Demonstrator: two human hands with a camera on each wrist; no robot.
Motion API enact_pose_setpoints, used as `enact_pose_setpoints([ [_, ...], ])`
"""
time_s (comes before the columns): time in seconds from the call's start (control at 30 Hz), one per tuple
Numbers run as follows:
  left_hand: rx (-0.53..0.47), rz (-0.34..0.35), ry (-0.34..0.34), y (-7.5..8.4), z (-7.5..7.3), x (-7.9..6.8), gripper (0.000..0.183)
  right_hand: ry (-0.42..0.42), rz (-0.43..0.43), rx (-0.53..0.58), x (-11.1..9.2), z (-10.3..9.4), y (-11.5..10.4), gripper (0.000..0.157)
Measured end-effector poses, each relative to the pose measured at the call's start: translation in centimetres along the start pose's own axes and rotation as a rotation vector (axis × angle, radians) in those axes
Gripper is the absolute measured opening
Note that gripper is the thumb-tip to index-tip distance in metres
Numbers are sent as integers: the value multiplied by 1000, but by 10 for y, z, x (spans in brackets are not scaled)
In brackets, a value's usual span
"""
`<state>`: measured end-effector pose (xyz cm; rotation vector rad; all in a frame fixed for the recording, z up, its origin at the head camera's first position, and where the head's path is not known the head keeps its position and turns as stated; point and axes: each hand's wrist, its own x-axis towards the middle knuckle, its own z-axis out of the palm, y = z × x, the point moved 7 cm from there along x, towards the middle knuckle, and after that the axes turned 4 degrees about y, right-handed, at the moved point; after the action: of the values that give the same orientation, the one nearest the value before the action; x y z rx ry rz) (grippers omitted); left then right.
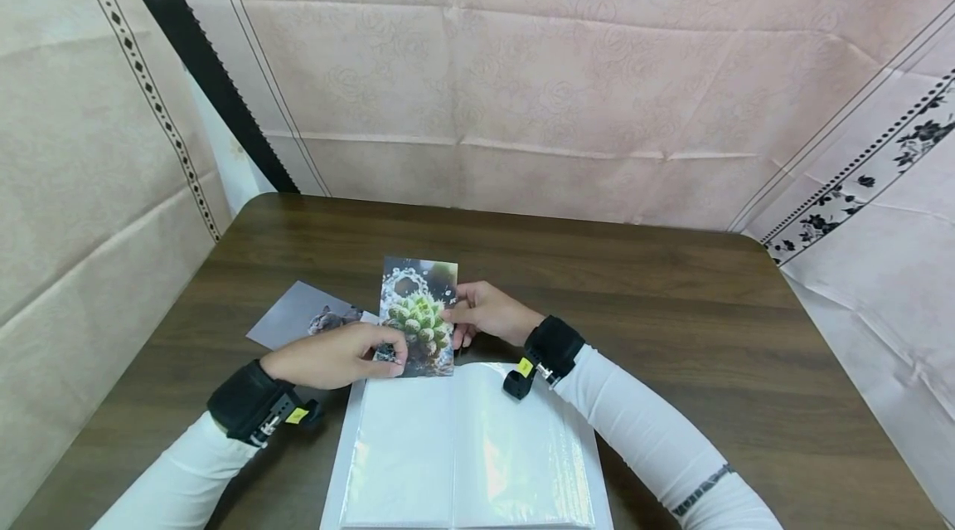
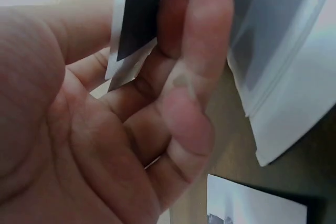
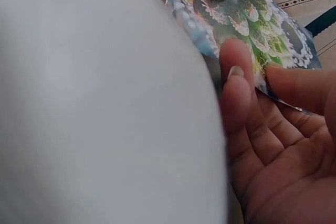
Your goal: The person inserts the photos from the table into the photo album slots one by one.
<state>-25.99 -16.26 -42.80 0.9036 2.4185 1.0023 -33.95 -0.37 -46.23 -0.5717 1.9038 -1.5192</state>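
Note:
A photo print of a green succulent with water drops (image 1: 416, 314) is held up above the far edge of an open photo album (image 1: 399, 447). My left hand (image 1: 336, 354) grips its lower left corner, thumb in front. On the right edge, my right hand (image 1: 496, 313) pinches the print between thumb and fingers. The left wrist view shows the print's edge (image 2: 139, 19) between thumb and fingers. In the right wrist view the succulent picture (image 3: 262, 30) lies under the right thumb. The album's clear pocket pages look white and glossy.
Left of the album, another photo print with a grey animal (image 1: 298, 314) lies on the dark wooden table (image 1: 709, 331), partly behind the left hand. Pale patterned cloth (image 1: 522, 82) hangs beyond the table's far edge. A large pale surface (image 3: 105, 103) blocks much of the right wrist view.

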Motion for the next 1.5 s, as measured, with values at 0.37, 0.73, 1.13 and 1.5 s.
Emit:
enact_pose_setpoints([
  [0.37,17,4,16,2,-3,-1,9,155,-29,-175,1,-13,-7,38],
  [0.73,7,7,18,2,-2,-1,9,329,-234,-494,10,-15,-41,37],
  [1.13,0,22,24,6,-5,-3,13,315,-430,-506,17,-13,-62,20],
  [1.5,-56,-14,-2,3,-12,-7,12,271,-424,-424,15,-13,-59,29],
])
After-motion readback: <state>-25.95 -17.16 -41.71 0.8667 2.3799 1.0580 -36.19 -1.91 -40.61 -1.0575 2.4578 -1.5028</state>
